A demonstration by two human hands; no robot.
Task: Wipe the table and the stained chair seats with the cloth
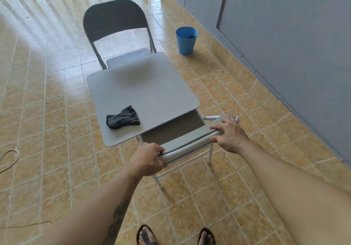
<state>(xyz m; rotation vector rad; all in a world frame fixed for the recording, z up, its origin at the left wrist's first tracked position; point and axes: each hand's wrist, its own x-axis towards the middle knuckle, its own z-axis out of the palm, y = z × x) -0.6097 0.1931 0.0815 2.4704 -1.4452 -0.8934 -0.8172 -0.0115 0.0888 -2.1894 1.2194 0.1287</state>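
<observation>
— Two feet in dark flip-flops [175, 235] stand on the tan tiled floor [47, 112] at the bottom edge. What are the hands doing?

— Both grip the curved top of the near grey folding chair's backrest [190, 140]. The left hand [149, 159] is curled round its left end; the right hand [229, 136] wraps the right end, fingers over the top.

— And the cloth?

— The crumpled dark cloth [123, 118] lies on the square grey bench [144, 93], near its front left corner, apart from both hands.

— Beyond that?

— A second grey metal folding chair [115, 22] faces the bench's far side, its seat partly tucked under. A blue plastic bucket [186, 39] stands on the floor near the grey wall [284, 36].
</observation>
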